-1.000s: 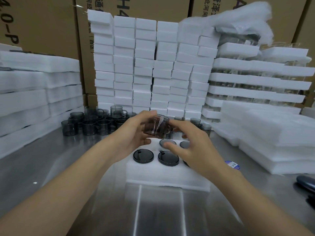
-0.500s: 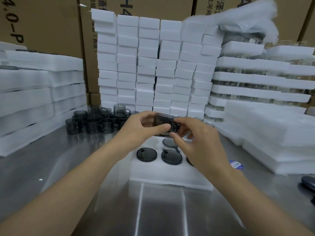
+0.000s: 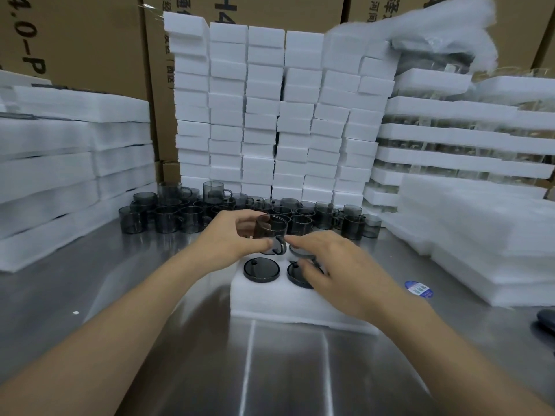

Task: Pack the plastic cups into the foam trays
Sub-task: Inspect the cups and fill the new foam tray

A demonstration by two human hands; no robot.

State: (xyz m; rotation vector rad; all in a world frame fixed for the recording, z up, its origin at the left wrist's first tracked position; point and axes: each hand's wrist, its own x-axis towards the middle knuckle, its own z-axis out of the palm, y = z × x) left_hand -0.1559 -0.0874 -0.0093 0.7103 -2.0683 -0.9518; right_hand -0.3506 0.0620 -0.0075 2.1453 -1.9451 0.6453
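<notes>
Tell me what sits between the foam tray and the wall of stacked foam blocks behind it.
In the head view, a crowd of loose dark cups stands on the steel table there.

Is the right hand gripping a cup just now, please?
No, the right hand lies open over the foam tray; only the left hand holds the cup.

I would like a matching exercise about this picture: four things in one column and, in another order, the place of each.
1 held grey cup
2 blue sticker
3 foam tray
4 loose cups

a on the steel table, right of the tray
b before the stacked foam blocks
c in the left hand
d below the right hand

Pairs: 1-c, 2-a, 3-d, 4-b
</notes>
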